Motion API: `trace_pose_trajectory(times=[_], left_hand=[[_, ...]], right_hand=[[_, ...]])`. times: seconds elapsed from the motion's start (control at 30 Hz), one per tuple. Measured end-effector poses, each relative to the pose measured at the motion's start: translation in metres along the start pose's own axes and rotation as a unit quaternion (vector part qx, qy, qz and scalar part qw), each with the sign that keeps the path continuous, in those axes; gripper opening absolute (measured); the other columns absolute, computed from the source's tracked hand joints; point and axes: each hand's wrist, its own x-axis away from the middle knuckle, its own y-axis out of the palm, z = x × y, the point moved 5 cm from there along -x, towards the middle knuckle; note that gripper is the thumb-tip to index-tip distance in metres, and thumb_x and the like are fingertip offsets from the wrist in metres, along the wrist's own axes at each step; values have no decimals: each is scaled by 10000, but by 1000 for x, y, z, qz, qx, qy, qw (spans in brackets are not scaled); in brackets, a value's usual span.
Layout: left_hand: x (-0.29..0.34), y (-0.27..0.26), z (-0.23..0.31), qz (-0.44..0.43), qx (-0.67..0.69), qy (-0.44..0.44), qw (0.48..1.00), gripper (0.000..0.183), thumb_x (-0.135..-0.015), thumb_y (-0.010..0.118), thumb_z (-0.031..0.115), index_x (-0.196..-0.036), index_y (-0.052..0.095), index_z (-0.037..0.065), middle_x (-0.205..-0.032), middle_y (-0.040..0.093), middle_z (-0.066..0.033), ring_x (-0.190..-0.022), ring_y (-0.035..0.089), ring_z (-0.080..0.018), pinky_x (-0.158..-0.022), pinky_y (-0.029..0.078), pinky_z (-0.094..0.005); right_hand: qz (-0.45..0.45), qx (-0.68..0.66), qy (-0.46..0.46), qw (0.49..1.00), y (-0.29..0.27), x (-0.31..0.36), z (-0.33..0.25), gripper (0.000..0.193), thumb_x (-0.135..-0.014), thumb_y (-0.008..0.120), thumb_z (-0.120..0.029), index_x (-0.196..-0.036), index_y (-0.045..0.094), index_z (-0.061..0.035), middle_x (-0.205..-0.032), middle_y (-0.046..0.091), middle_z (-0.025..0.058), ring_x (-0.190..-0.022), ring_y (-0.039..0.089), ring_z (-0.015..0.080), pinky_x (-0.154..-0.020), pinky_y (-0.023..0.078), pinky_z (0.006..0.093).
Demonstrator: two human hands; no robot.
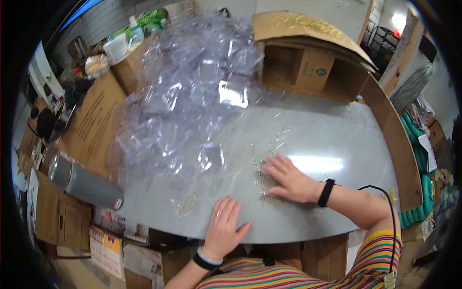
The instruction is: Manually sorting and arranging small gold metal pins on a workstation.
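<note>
My right hand [294, 184] lies palm down on the grey tabletop [332, 130], fingers stretched out and slightly spread. Under and around its fingertips are thin gold wire pieces that look like small hooks [280, 146], strewn loosely; the palm hides some of them. My left hand [224, 226] rests flat near the front edge of the table, fingers extended, holding nothing. A little to its left is a small clear plastic packet [187, 204] with gold pieces that seem to be inside it.
A big heap of clear plastic packaging [183, 96] covers the left and back. A cardboard box shelf [313, 67] with gold bits on top stands behind. Cardboard strips [397, 130] wall the right side. A grey bottle [89, 185] lies tilted at the left edge.
</note>
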Motion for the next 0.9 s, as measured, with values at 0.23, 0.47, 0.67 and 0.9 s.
trace_pose_trajectory(times=[0.23, 0.47, 0.67, 0.9], left_hand=[[2, -5, 1, 22, 28, 32, 999, 557, -789, 826, 227, -1228, 607, -36, -1254, 593, -188, -1229, 534, -391, -1106, 393, -531], [4, -3, 5, -39, 47, 69, 996, 462, -853, 752, 191, -1252, 619, 0, -1260, 595, -138, -1254, 513, -324, -1136, 355, -519], [17, 6, 10, -97, 55, 181, 977, 387, -919, 637, 92, -1297, 614, 15, -1332, 590, -129, -1243, 538, -317, -1145, 347, -533], [17, -8, 4, -75, 143, 68, 984, 485, -841, 716, 30, -1305, 577, -3, -1375, 534, -182, -1301, 483, -422, -1099, 415, -467]], right_hand=[[59, -95, 278, 954, -8, 88, 58, 656, -1043, 477, -409, -1534, 328, -1, -1612, 244, 291, -1501, 186, 492, -1221, 199, 541], [46, -82, 161, 982, 25, 88, -70, 826, -973, 602, -476, -1529, 295, 52, -1621, 204, 301, -1513, 145, 501, -1228, 159, 563], [73, -36, 91, 992, 38, 57, -119, 744, -969, 634, -402, -1518, 346, 10, -1606, 263, 270, -1503, 206, 479, -1217, 215, 559], [99, -20, 27, 994, 6, 66, -106, 648, -911, 720, -289, -1445, 458, -33, -1493, 437, 233, -1392, 408, 419, -1141, 372, 485]])
